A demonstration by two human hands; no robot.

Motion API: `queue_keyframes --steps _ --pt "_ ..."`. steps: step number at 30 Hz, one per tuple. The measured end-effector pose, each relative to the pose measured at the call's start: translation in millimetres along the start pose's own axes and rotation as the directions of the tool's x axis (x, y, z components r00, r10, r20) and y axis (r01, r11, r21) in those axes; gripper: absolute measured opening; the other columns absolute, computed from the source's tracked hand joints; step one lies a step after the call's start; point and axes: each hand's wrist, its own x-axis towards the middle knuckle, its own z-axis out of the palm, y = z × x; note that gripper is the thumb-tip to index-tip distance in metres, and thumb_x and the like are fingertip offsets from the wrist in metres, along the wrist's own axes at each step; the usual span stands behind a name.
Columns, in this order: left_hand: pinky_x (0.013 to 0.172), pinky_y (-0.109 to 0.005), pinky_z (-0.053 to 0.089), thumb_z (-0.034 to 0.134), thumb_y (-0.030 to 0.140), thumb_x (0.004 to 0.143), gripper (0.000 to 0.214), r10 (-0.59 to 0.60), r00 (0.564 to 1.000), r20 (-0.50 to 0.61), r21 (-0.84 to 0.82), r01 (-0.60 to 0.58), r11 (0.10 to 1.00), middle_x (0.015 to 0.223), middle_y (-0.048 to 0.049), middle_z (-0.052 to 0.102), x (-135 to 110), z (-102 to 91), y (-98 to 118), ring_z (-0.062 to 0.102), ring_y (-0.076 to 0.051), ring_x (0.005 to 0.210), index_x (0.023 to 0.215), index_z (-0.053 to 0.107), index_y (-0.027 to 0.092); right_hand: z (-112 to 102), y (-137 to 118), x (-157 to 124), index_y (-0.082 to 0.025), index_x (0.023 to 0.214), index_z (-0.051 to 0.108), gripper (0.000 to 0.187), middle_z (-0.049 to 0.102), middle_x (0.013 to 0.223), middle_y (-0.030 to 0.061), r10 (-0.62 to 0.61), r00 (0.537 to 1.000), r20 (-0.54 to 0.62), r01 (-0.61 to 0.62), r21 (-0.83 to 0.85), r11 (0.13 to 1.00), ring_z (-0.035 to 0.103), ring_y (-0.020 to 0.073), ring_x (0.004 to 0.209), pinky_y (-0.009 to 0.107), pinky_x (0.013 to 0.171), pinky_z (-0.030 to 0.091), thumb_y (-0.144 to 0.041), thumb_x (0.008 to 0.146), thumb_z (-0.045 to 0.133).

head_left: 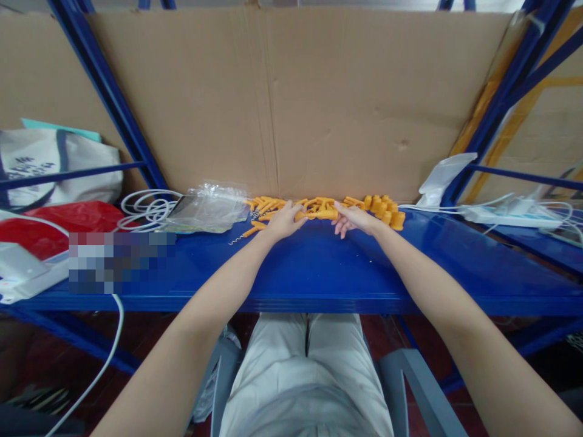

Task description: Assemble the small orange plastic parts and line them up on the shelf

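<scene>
A row of small orange plastic parts [319, 207] lies along the back of the blue shelf [319, 273], against the cardboard wall. My left hand [285, 221] reaches into the left part of the pile with its fingers curled over some pieces. My right hand [353, 220] rests at the pile's middle, fingers bent down and touching the parts. Stubby orange caps [387, 211] are grouped just right of my right hand. A small metal spring [237, 240] lies on the shelf left of my left hand.
Clear plastic bags [209, 209] and coiled white cable [146, 209] lie at left, beside a red bag [59, 224] and a white tote [54, 167]. A white power strip [501, 212] with cables sits at right. Blue shelf uprights [109, 97] frame the cardboard backing [291, 103].
</scene>
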Motion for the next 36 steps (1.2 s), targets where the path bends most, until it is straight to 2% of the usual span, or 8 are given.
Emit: queue_keyframes --steps 3,6,15,22,25,27,31,36 --pt "0.091 -0.036 0.051 0.057 0.038 0.097 0.028 -0.012 1.0 0.007 -0.012 0.012 1.0 0.109 -0.0084 0.06 0.0 -0.5 1.9 0.064 -0.024 0.1 0.117 0.067 0.022 -5.3 -1.1 -2.4 -0.019 0.097 0.065 0.035 0.077 0.086 0.0078 -0.054 0.999 0.005 0.054 0.0 0.999 0.069 0.0132 0.06 0.023 0.058 0.054 -0.053 0.097 0.063" --pt "0.093 -0.037 0.051 0.059 0.039 0.096 0.027 -0.003 1.0 0.0 -0.04 0.003 0.999 0.108 -0.0081 0.06 -0.2 -0.6 2.2 0.064 -0.024 0.102 0.115 0.067 0.021 -7.5 -0.4 -2.8 -0.019 0.095 0.062 0.028 0.078 0.09 0.0068 -0.112 0.994 0.003 0.112 -0.001 0.994 0.068 0.0107 0.061 0.02 0.056 0.049 -0.042 0.089 0.077" --pt "0.094 -0.037 0.05 0.059 0.039 0.096 0.027 0.023 0.999 -0.026 -0.031 -0.024 0.999 0.108 -0.008 0.06 -0.9 1.8 -2.0 0.064 -0.024 0.102 0.115 0.067 0.022 -2.0 2.3 0.3 -0.021 0.065 0.06 0.065 0.065 0.057 0.0067 -0.106 0.994 0.005 0.106 -0.085 0.991 0.057 0.0133 0.048 0.029 0.057 0.055 -0.081 0.088 0.051" --pt "0.09 -0.036 0.051 0.062 0.039 0.095 0.026 0.065 0.995 -0.08 -0.058 -0.07 0.996 0.104 -0.0069 0.061 1.3 7.6 -8.4 0.064 -0.023 0.097 0.113 0.068 0.021 0.2 0.5 0.8 -0.02 0.069 0.057 0.063 0.045 0.045 -0.0053 -0.135 0.99 0.043 0.136 -0.029 0.99 0.034 0.0072 0.038 0.035 0.062 0.06 -0.079 0.092 0.047" --pt "0.09 -0.036 0.051 0.064 0.036 0.094 0.023 0.063 0.995 -0.084 -0.08 -0.069 0.994 0.101 -0.0066 0.061 2.6 8.9 -10.4 0.064 -0.023 0.097 0.11 0.069 0.021 2.7 0.6 2.4 -0.02 0.071 0.056 0.061 0.05 0.051 -0.0023 -0.156 0.988 -0.003 0.154 -0.134 0.979 0.039 0.0096 0.041 0.032 0.056 0.055 -0.074 0.097 0.041" --pt "0.091 -0.035 0.05 0.065 0.034 0.093 0.02 0.063 0.995 -0.083 -0.112 -0.072 0.991 0.098 -0.0061 0.062 4.0 9.9 -10.7 0.064 -0.023 0.097 0.107 0.069 0.02 4.6 1.1 3.3 -0.019 0.076 0.057 0.058 0.059 0.061 0.0017 -0.268 0.956 -0.12 0.226 -0.282 0.932 0.05 0.0129 0.05 0.029 0.058 0.05 -0.07 0.099 0.04" --pt "0.089 -0.033 0.05 0.066 0.032 0.092 0.013 0.086 0.994 -0.073 -0.23 -0.101 0.968 0.088 -0.0037 0.065 7.4 12.8 -8.9 0.064 -0.021 0.091 0.098 0.069 0.02 8.2 2.3 2.2 -0.018 0.092 0.063 0.046 0.071 0.085 0.0085 -0.562 0.801 -0.207 0.32 -0.646 0.693 0.065 0.02 0.078 0.028 0.07 0.044 -0.056 0.104 0.04" --pt "0.087 -0.033 0.05 0.069 0.029 0.089 0.011 0.099 0.992 -0.079 -0.305 -0.119 0.945 0.082 -0.003 0.066 7.4 13.6 -1.6 0.065 -0.021 0.087 0.093 0.068 0.018 13.2 2.9 -1.3 -0.016 0.096 0.068 0.047 0.076 0.095 0.0137 -0.618 0.773 -0.146 0.201 -0.867 0.456 0.069 0.0231 0.087 0.029 0.073 0.042 -0.035 0.108 0.027"
